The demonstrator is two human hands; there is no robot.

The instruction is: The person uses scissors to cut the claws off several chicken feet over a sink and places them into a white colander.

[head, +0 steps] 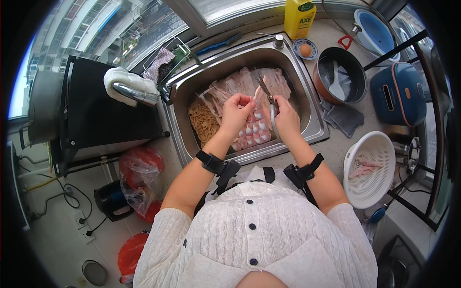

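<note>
Over the sink, my left hand [236, 112] pinches the lower end of a slim strip of raw pinkish meat [258, 93]. My right hand [287, 117] grips kitchen scissors [272, 115], whose blades point up and away beside that strip. I cannot tell whether the blades touch it. Beneath both hands, the stainless steel sink [306, 79] holds raw poultry pieces with pale joint ends [257, 131]. Behind them lie long pale meat pieces [230, 82], seemingly in clear plastic. Tan, noodle-like strands [203, 120] fill the sink's left side.
To the right stand a pot [320, 84] with a white spoon, a blue appliance [398, 93] and a white colander [387, 154] holding raw meat. A yellow AXE bottle [299, 21] and a dish with an egg [305, 50] stand behind. The cloth-wrapped faucet [129, 93] reaches in from the left.
</note>
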